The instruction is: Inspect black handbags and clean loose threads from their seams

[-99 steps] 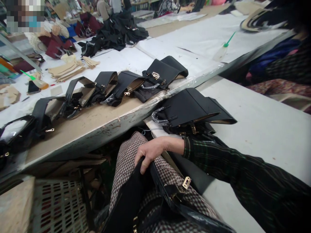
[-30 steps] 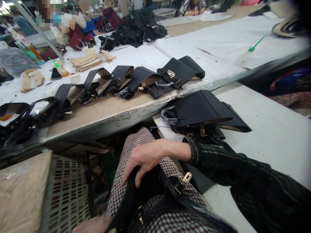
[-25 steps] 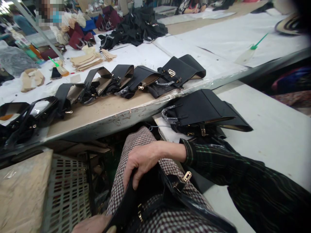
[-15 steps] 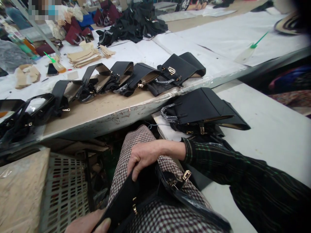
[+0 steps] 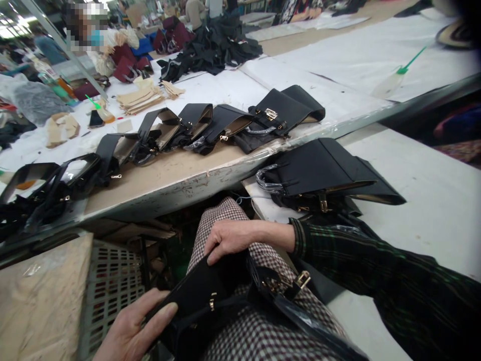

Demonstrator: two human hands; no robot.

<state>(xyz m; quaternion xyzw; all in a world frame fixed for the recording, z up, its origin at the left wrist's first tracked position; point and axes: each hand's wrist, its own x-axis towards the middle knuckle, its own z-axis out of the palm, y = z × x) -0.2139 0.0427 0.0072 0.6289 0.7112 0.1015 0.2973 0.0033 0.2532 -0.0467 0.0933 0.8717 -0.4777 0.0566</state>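
Note:
A black handbag (image 5: 205,298) with gold clasps lies across my lap on checked trousers. My right hand (image 5: 229,238) curls over the bag's upper edge, fingers closed on it. My left hand (image 5: 133,328) grips the bag's lower left corner, thumb pressed on its face. A plastic-wrapped handle and a gold lock (image 5: 302,280) stick out on the bag's right side.
Two black handbags (image 5: 323,170) are stacked on the white table at my right. A row of several black bags (image 5: 210,125) lies along the long bench ahead. A plastic crate (image 5: 108,286) stands under the bench. A green-tipped glue bottle (image 5: 391,82) lies far right.
My left hand has come up from the bottom edge and taken the bag's lower corner. The bag has tilted flatter across my lap. My right hand has stayed on its top edge.

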